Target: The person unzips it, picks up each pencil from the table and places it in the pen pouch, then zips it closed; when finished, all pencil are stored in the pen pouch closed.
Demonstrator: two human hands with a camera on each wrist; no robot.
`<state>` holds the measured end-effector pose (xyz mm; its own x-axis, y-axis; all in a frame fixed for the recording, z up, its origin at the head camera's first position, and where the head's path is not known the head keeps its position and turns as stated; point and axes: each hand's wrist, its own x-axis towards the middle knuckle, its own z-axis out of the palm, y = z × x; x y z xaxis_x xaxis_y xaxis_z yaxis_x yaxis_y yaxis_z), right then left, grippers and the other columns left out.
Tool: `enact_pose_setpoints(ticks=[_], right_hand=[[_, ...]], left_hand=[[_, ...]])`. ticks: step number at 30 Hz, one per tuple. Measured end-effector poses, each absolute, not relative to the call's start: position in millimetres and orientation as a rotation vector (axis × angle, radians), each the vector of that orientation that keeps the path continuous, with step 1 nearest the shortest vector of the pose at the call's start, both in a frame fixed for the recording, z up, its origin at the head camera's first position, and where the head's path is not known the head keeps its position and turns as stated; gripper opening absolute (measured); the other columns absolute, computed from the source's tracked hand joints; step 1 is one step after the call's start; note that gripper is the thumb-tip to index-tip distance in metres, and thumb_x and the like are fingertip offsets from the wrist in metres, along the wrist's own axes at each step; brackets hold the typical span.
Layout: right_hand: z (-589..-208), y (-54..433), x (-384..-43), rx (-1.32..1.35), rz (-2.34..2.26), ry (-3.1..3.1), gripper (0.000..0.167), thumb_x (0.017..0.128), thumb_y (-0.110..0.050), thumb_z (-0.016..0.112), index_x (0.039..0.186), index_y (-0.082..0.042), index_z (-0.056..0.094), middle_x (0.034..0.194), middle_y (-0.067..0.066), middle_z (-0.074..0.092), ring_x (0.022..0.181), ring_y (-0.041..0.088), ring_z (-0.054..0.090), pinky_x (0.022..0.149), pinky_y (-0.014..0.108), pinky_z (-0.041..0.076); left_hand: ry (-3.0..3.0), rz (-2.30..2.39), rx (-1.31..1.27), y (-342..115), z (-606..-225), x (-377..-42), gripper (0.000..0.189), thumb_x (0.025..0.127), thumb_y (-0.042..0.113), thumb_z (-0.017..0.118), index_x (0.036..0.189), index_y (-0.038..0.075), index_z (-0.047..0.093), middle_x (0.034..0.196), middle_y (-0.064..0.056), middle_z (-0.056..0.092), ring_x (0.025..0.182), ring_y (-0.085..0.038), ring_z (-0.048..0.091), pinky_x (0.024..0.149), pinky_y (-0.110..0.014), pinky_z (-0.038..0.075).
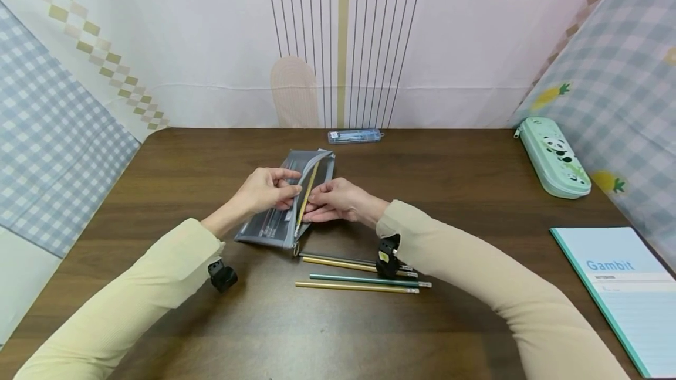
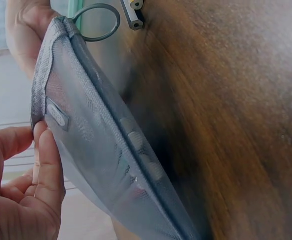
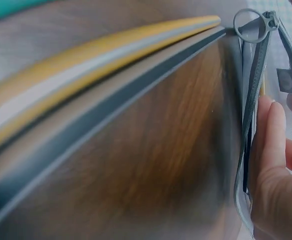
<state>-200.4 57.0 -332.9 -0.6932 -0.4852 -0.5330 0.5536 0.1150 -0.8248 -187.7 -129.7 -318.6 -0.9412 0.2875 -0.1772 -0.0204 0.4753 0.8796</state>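
A grey mesh zip pouch (image 1: 269,224) lies at a slant on the table, its long zip side spread apart. My left hand (image 1: 266,191) pinches the near lip of that opening between thumb and fingers; the left wrist view shows the pouch's small label tab (image 2: 58,115) beside the fingertips. My right hand (image 1: 338,201) reaches into the opening and pinches a yellow pencil (image 1: 313,183) lying lengthwise along it. Fingers partly hide this pencil. Through the mesh, other contents show only faintly. A ring pull (image 3: 250,26) hangs at the pouch's near end.
Several pencils (image 1: 356,288), gold, green and dark, lie below my right wrist. A clear blue case (image 1: 355,136) sits at the table's back edge. On the right are a mint panda pencil case (image 1: 554,157) and a Gambit notebook (image 1: 618,304).
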Motion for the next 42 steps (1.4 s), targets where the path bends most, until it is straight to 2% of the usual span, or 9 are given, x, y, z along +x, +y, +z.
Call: enact_pose_setpoints(ticks=[3,6,15,20,24,32,42], right_hand=[[-332,62,-197,0.068,-1.697,1.601,0.030,0.098,-0.001,0.045,0.127,0.007,0.042,0.082,0.012,0.064,0.068,0.017,0.068,0.063,0.023,0.058],[-330,73,-191,0.026,-1.673,1.631,0.035,0.097,0.001,0.046,0.131,0.008,0.039,0.085,0.011,0.063,0.070,0.015,0.068,0.064,0.023,0.058],[-337,127,-170,-0.261,-1.445,1.827,0.025,0.091,0.000,0.057,0.115,0.010,0.056,0.086,0.005,0.064,0.074,0.011,0.062,0.070,0.025,0.057],[-348,149,-158,-0.378,-1.314,1.873,0.022,0.088,-0.003,0.063,0.108,0.007,0.064,0.086,0.001,0.068,0.074,0.010,0.060,0.067,0.026,0.056],[-352,152,-153,-0.497,-1.237,1.946,0.020,0.086,-0.006,0.067,0.104,0.003,0.068,0.083,-0.001,0.067,0.072,0.009,0.057,0.062,0.023,0.054],[-351,147,-148,-0.632,-1.195,2.013,0.017,0.083,0.002,0.067,0.099,0.005,0.069,0.074,-0.002,0.061,0.061,0.007,0.049,0.051,0.019,0.045],[-350,144,-146,-0.714,-1.119,2.075,0.012,0.082,0.005,0.065,0.093,0.002,0.068,0.067,-0.004,0.055,0.054,0.007,0.043,0.049,0.018,0.043]], left_hand=[[2.417,1.469,0.229,-129,-319,-187,0.041,0.089,0.009,0.061,0.127,-0.005,0.054,0.071,-0.002,0.063,0.060,-0.007,0.062,0.060,-0.023,0.058],[2.412,1.482,0.229,-129,-319,-187,0.041,0.089,0.009,0.061,0.127,-0.005,0.054,0.068,0.001,0.062,0.058,-0.006,0.061,0.060,-0.024,0.058],[2.431,1.460,0.255,-131,-319,-186,0.040,0.090,0.007,0.061,0.127,-0.005,0.054,0.068,0.001,0.063,0.059,-0.006,0.061,0.063,-0.029,0.059],[2.434,1.439,0.265,-132,-319,-187,0.041,0.090,0.007,0.061,0.128,-0.005,0.053,0.072,-0.002,0.064,0.060,-0.007,0.061,0.064,-0.028,0.059],[2.433,1.438,0.262,-132,-319,-187,0.041,0.090,0.008,0.061,0.128,-0.005,0.053,0.073,-0.003,0.065,0.061,-0.007,0.061,0.063,-0.026,0.059],[2.430,1.443,0.268,-131,-318,-186,0.041,0.090,0.007,0.061,0.128,-0.005,0.053,0.072,-0.001,0.064,0.060,-0.006,0.060,0.064,-0.029,0.059],[2.435,1.434,0.267,-132,-319,-186,0.041,0.090,0.008,0.061,0.128,-0.005,0.053,0.073,-0.002,0.065,0.061,-0.007,0.061,0.065,-0.029,0.059]])
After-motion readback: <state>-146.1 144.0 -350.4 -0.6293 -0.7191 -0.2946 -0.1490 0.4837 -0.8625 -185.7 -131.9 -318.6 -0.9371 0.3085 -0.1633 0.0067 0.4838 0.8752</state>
